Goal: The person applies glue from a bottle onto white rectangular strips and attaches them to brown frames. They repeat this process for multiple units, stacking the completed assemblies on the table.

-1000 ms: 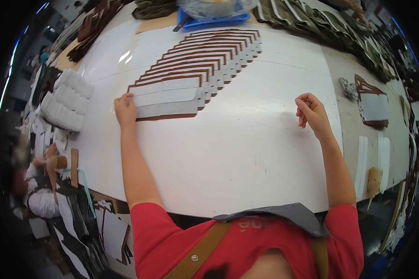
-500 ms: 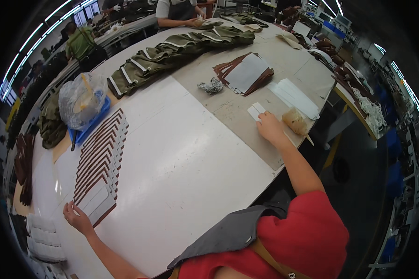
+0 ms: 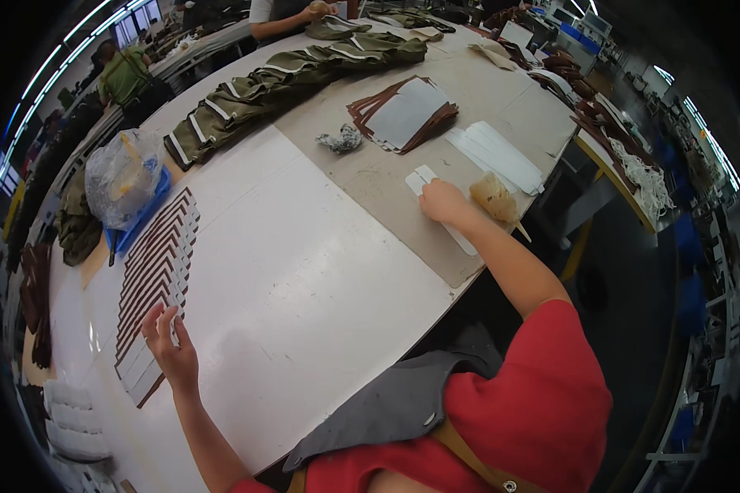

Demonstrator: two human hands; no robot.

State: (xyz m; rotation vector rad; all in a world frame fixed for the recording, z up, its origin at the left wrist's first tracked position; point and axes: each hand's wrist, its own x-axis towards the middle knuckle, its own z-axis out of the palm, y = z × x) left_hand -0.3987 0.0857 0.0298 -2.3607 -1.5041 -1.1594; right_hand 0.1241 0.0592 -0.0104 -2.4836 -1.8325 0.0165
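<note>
L grip (image 3: 173,349) raised, loosely splayed; R grip (image 3: 442,203) palm-down, out fwd-right, prob. curled.

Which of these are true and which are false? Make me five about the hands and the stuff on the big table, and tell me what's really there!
1. The right hand is at some white strips. True.
2. The left hand is squeezing a ball. False: its fingers are spread, by the overlapping row of brown-edged white pieces.
3. A clear plastic bag sits on a blue tray. True.
4. The long row of folded cloth is bright pink. False: it is olive green with white bands.
5. A crumpled silvery lump lies left of the fanned brown-and-white stack. True.
</note>
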